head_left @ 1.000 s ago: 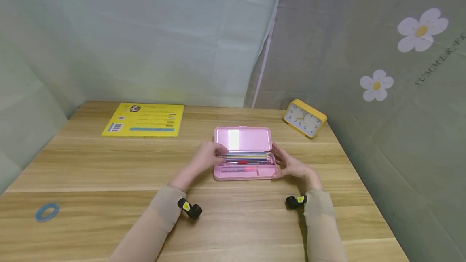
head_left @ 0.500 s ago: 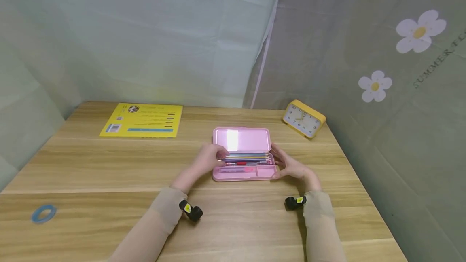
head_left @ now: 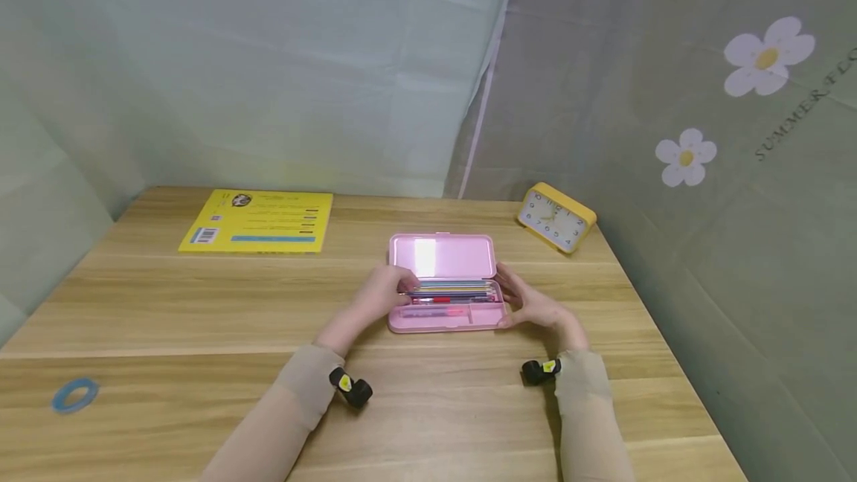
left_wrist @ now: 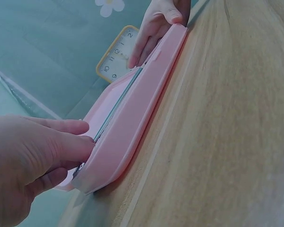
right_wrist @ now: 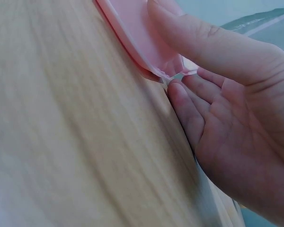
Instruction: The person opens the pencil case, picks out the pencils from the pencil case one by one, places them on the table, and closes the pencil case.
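Pencils [head_left: 458, 289] at left grip [head_left: 383, 291] (pinch unclear): likely light, stiff, best held mid-length; right grip [head_left: 533, 306] spread at case [head_left: 462, 257].

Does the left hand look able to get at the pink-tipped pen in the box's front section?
Probably yes: the lid is open, and the pen lies uncovered in the front compartment, close to the left hand at the left end of the pencils.

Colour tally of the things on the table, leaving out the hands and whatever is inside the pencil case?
Yellow: 2 (book, clock)
Pink: 1 (open pencil case)
Blue: 1 (ring)
Total: 4
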Demonstrator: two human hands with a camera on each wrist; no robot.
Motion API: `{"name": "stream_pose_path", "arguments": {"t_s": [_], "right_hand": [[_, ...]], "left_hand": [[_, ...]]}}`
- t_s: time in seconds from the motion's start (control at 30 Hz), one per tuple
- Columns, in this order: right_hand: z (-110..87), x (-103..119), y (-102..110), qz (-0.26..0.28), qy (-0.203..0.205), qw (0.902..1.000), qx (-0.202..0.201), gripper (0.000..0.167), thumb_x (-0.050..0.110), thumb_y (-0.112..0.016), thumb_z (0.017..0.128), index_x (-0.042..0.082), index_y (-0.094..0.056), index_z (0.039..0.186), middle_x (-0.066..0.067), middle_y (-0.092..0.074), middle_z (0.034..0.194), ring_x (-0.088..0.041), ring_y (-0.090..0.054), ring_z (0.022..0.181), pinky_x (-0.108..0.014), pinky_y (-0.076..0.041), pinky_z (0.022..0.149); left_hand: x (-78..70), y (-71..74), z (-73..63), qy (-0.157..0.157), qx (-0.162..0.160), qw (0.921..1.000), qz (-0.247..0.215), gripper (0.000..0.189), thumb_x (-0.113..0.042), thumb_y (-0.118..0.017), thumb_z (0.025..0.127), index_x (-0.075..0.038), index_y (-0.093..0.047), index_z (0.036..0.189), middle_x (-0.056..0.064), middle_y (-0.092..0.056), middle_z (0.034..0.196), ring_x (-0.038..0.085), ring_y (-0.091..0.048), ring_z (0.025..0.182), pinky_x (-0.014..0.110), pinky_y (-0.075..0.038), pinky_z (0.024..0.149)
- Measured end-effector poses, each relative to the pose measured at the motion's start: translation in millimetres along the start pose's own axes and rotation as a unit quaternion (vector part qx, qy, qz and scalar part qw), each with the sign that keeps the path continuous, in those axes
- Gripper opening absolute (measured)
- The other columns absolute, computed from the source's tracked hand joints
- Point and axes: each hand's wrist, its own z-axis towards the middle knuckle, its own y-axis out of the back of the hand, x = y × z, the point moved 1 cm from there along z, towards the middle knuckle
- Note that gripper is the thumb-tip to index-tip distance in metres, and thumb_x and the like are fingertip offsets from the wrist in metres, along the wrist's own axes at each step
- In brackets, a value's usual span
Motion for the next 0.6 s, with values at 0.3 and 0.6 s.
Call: {"name": "stream_pose_path", "arguments": {"t_s": [0.3, 0.6], "right_hand": [[1.1, -1.1, 0.6, -0.001, 0.009, 1.0000, 0.001, 0.119, 0.001, -0.080, 0.075, -0.004, 0.009, 0.153, -0.030, 0.000, 0.160, -0.045, -0.005, 0.148, -0.054, -0.013, 0.119], [1.2, -1.1, 0.5, 0.007, 0.008, 0.9999, 0.001, 0.119, 0.002, -0.081, 0.074, -0.003, 0.009, 0.153, -0.028, 0.000, 0.161, -0.043, -0.005, 0.149, -0.052, -0.013, 0.119]], "left_hand": [[-3.1, 3.0, -1.4, 0.000, 0.002, 0.9999, 0.015, 0.021, 0.008, -0.074, 0.075, 0.001, -0.073, 0.095, 0.011, -0.073, 0.087, 0.020, -0.067, 0.080, 0.034, -0.058, 0.078], [-8.1, 8.1, -1.8, -0.002, -0.004, 0.9996, 0.026, 0.024, 0.007, -0.071, 0.076, 0.000, -0.074, 0.099, 0.012, -0.075, 0.095, 0.024, -0.070, 0.090, 0.036, -0.058, 0.085]]}}
